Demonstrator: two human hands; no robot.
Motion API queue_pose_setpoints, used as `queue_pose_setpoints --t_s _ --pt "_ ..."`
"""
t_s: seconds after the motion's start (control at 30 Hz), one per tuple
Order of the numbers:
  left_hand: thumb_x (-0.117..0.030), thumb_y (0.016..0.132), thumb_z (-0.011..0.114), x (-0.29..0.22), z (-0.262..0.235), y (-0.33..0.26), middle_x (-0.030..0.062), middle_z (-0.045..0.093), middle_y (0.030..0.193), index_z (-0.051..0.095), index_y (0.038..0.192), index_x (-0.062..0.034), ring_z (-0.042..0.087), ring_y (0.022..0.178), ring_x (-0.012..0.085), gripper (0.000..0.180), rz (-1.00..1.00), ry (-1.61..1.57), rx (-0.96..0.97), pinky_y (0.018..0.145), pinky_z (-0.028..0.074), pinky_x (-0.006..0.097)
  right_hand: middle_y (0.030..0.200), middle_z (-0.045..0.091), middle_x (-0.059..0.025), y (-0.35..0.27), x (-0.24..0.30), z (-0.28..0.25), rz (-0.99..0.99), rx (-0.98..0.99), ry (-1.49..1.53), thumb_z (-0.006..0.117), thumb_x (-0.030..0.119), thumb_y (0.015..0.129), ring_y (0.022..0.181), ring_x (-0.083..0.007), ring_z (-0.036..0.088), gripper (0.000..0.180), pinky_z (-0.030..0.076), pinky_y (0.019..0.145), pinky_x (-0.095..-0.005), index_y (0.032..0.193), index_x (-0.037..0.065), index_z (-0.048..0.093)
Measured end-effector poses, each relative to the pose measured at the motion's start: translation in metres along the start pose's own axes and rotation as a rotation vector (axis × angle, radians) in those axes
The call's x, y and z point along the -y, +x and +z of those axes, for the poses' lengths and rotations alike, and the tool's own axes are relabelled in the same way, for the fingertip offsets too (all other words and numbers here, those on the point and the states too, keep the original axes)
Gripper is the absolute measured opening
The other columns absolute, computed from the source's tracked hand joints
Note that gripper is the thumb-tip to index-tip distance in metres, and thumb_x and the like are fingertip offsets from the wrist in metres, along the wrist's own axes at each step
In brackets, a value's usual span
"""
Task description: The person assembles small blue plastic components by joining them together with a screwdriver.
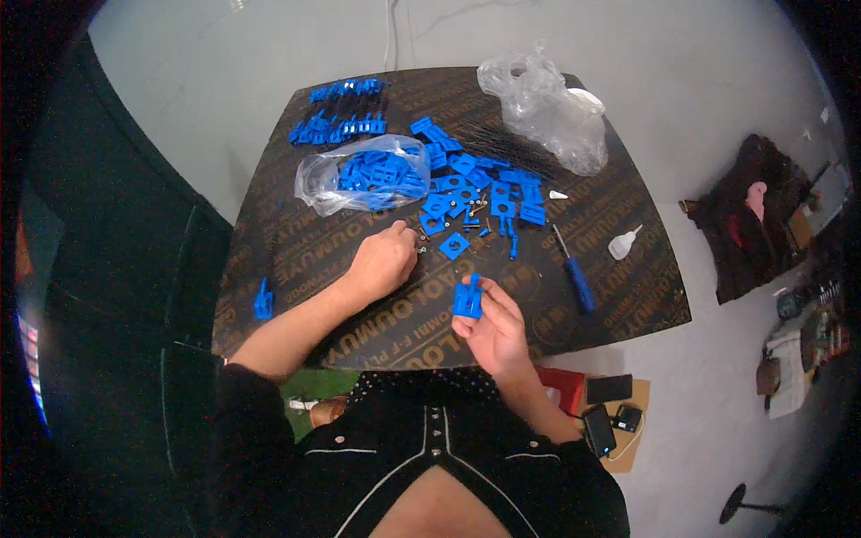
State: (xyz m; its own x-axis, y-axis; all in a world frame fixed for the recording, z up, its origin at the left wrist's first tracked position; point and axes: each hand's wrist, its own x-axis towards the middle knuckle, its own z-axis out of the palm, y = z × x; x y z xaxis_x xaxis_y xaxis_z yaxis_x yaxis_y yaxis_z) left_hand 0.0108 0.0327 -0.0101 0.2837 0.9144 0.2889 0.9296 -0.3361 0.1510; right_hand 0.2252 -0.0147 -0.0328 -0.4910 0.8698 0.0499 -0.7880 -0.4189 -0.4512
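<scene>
Right hand (496, 330) grips a blue bracket (466, 303) at near centre; left hand (386, 258) sits beside small screws (422, 250), grip undeterminable; bracket rows (363, 127) far left appear finished, loose blue plates (446, 252) seemingly unassembled

1. Left hand (384, 260): its fingertips bend out of sight; what they touch cannot be told.
2. Right hand (499, 334): its fingers cover an edge of the blue bracket (467, 301).
3. Small metal parts (473, 212): too tiny to tell apart.
4. Clear bag (316, 193): its film blurs the blue pieces (381, 175) inside, their number uncertain.
5. Crumpled plastic (549, 108): hides some rod ends.
6. Black shirt (381, 466): cut off by the lower edge.
</scene>
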Motion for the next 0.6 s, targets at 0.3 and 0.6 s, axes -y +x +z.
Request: queue_pose_setpoints --t_s 0.3,0.6 --pt "-0.007 0.081 0.064 -0.053 -0.034 -0.016 0.0044 0.061 0.076 0.061 0.088 0.0029 0.054 0.066 0.0082 0.012 -0.356 -1.07 0.059 0.058 0.044 0.023 0.088 0.054 -0.0041 -0.001 -0.003 -0.001 -0.089 0.042 0.027 0.05 0.016 0.092 0.069 -0.0134 0.047 0.029 0.038 0.06 -0.0298 0.117 0.002 0.048" --pt "-0.008 0.085 0.062 -0.079 -0.03 -0.039 -0.0021 0.057 0.07 0.061 0.091 0.001 0.045 0.054 0.0013 0.011 -0.452 -1.498 0.063 0.046 0.032 0.017 0.093 0.056 -0.0045 -0.003 -0.005 0.005 -0.145 0.06 -0.09 0.048 0.013 0.092 0.075 -0.015 0.051 0.026 0.04 0.063 -0.0306 0.117 0.003 0.048"
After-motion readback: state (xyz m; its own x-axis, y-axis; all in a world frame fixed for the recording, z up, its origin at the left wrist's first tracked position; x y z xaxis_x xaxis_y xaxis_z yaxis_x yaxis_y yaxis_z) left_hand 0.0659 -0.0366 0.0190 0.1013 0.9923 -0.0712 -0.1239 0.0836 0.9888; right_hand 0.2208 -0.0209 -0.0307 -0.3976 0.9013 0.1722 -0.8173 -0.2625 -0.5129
